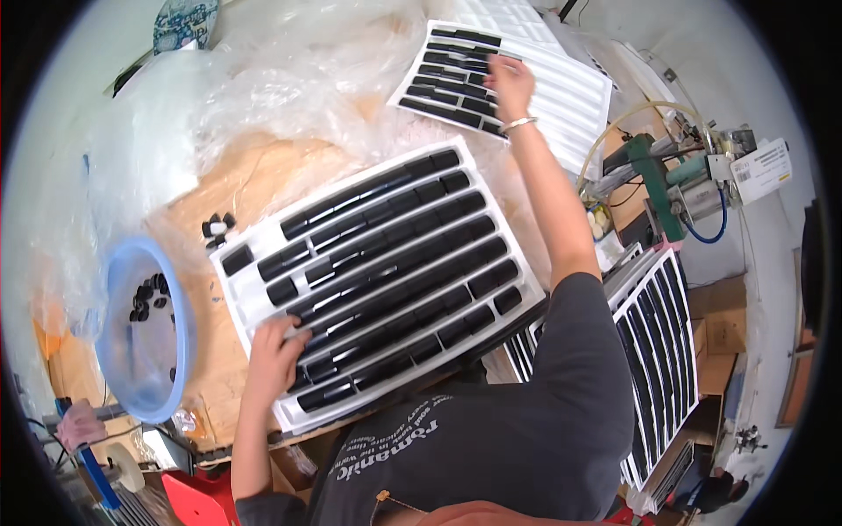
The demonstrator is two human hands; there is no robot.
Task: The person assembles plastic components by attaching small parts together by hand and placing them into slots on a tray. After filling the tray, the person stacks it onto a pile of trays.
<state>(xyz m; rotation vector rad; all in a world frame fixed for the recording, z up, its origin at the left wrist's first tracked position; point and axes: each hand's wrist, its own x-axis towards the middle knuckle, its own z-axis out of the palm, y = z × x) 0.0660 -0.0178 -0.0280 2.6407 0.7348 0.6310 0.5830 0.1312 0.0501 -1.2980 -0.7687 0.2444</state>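
A large white tray [250, 309] with rows of glossy black pieces lies tilted on the table in front of me. At its left side, my left hand [276, 352] rests with bent fingers a little apart, touching black pieces in the lower rows. My right arm stretches far forward to a second white tray [561, 96], partly filled with black pieces. Over the edge of its filled part my right hand [510, 86] is closed, fingertips together. Whatever the fingers hold is too small or hidden to make out. A few slots in the near tray show bare white.
Several loose black pieces [217, 226] lie beyond the near tray's left corner. A blue basin [182, 337] with more pieces stands at the left. Clear plastic sheeting [289, 79] covers the back. At the right are a green clamp-like machine [653, 180] and stacked filled trays [662, 351].
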